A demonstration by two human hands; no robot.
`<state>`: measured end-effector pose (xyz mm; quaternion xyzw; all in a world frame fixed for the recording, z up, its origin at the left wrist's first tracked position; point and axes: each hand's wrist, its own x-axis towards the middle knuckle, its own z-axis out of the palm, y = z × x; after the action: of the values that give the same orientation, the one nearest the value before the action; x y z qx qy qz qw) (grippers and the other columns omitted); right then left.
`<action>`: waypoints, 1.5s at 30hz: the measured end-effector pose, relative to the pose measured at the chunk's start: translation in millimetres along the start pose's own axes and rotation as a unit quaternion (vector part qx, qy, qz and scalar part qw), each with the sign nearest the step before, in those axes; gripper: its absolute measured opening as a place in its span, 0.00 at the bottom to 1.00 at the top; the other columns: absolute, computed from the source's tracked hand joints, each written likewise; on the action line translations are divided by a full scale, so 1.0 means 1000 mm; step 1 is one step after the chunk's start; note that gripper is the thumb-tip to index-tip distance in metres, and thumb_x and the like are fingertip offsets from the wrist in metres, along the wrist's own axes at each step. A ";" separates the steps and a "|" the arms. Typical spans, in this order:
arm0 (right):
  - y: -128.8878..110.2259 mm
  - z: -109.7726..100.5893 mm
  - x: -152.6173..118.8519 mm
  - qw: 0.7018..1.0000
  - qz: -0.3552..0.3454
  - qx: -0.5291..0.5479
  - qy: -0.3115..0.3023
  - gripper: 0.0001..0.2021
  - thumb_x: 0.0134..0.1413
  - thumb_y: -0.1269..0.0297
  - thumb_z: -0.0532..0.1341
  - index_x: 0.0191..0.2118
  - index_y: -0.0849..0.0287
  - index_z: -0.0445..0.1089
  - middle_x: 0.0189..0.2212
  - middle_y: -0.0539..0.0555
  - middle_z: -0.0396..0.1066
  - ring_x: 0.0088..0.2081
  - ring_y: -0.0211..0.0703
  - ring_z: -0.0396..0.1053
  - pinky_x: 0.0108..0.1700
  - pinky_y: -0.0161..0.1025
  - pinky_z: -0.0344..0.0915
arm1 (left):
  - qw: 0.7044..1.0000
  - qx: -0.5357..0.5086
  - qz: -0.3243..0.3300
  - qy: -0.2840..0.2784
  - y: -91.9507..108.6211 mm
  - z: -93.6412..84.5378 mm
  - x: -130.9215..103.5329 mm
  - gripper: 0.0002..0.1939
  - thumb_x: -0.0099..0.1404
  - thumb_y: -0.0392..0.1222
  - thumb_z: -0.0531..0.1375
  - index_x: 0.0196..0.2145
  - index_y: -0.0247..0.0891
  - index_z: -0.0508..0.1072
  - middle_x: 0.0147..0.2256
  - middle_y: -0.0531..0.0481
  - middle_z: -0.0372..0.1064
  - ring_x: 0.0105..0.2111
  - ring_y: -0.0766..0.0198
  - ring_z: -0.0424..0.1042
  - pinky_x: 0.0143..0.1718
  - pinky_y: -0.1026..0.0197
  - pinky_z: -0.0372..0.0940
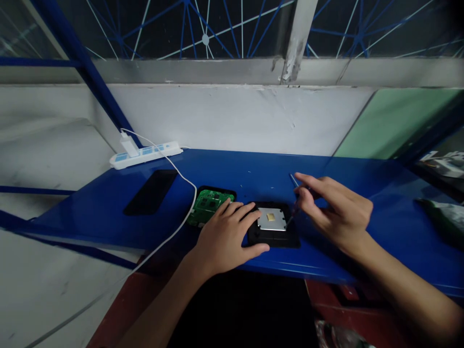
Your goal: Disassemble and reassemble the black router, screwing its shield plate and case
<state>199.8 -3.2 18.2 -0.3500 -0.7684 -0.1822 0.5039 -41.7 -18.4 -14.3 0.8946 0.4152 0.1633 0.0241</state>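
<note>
My left hand (226, 237) lies with its fingers spread over the left edge of a black plastic casing half (277, 240). Fixed inside that casing is a silver metal plate (266, 224) with a small yellowish square pad (270, 217) on it. My right hand (331, 208) grips a slim screwdriver (291, 220), its shaft slanting down to the plate's lower right corner. Past the index finger juts a thin rod (293, 180); I cannot tell whether it belongs to the same tool. Left of the casing, a green circuit board (206, 205) sits in another black shell, partly behind my left fingers.
A black phone-like slab (151, 192) lies on the blue table (224, 164) at the left. Behind it stands a white power strip (147, 153) with a plugged-in charger (129, 144). Its white cable (184, 179) crosses the table beside the circuit board. A dark green bag (440, 217) rests at the right.
</note>
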 end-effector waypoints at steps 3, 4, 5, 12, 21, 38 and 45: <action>-0.001 0.001 -0.001 1.000 0.003 0.003 -0.009 0.24 0.57 0.79 0.63 0.58 0.53 0.70 0.29 0.51 0.76 0.28 0.38 0.74 0.29 0.37 0.69 | 1.000 0.002 -0.001 -0.003 0.001 0.000 0.000 0.32 0.65 0.64 0.61 0.59 0.43 0.68 0.63 0.49 0.64 0.61 0.50 0.63 0.67 0.43 0.50; -0.001 0.001 -0.001 1.000 0.007 0.021 -0.021 0.25 0.58 0.79 0.62 0.59 0.53 0.69 0.31 0.52 0.76 0.30 0.38 0.74 0.32 0.38 0.70 | 1.000 0.003 -0.002 -0.003 0.001 0.001 0.000 0.32 0.64 0.64 0.61 0.59 0.43 0.68 0.63 0.50 0.64 0.61 0.50 0.62 0.67 0.43 0.50; -0.002 0.001 -0.001 0.998 0.011 0.046 -0.038 0.25 0.59 0.78 0.61 0.60 0.53 0.68 0.33 0.52 0.76 0.31 0.38 0.74 0.34 0.38 0.71 | 1.000 0.004 -0.002 -0.003 0.001 0.001 0.001 0.33 0.64 0.64 0.61 0.59 0.43 0.68 0.63 0.50 0.64 0.61 0.50 0.62 0.67 0.43 0.50; 0.002 0.002 -0.004 0.991 0.036 0.115 -0.063 0.30 0.60 0.76 0.60 0.65 0.48 0.61 0.34 0.49 0.75 0.32 0.38 0.73 0.40 0.42 0.73 | 1.000 -0.001 0.001 0.005 -0.001 0.002 -0.001 0.32 0.65 0.65 0.60 0.59 0.43 0.68 0.63 0.49 0.64 0.61 0.51 0.63 0.68 0.43 0.48; -0.006 0.031 0.019 0.966 0.155 0.203 -0.045 0.20 0.62 0.70 0.63 0.58 0.48 0.67 0.48 0.52 0.78 0.41 0.42 0.80 0.46 0.44 0.78 | 1.000 -0.006 0.003 0.019 0.001 0.006 -0.001 0.33 0.65 0.66 0.58 0.59 0.42 0.67 0.63 0.48 0.64 0.62 0.51 0.62 0.69 0.44 0.46; -0.011 0.069 0.030 0.963 0.140 0.177 -0.149 0.15 0.63 0.67 0.61 0.54 0.54 0.69 0.47 0.54 0.79 0.40 0.42 0.80 0.43 0.42 0.79 | 0.999 -0.006 -0.002 0.040 0.004 0.005 -0.003 0.34 0.64 0.68 0.59 0.57 0.41 0.69 0.60 0.46 0.67 0.61 0.49 0.64 0.69 0.44 0.45; -0.010 0.062 0.025 0.966 0.155 0.167 -0.121 0.17 0.62 0.66 0.63 0.56 0.51 0.68 0.47 0.53 0.79 0.39 0.42 0.80 0.44 0.41 0.78 | 0.999 -0.008 0.000 0.044 0.004 0.007 -0.003 0.34 0.65 0.68 0.58 0.56 0.39 0.70 0.60 0.45 0.67 0.61 0.49 0.63 0.69 0.44 0.45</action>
<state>146.4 37.3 15.0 -0.3955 -0.7795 0.0724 0.4804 -38.6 -22.8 -21.2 0.8865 0.4145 0.2054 0.0129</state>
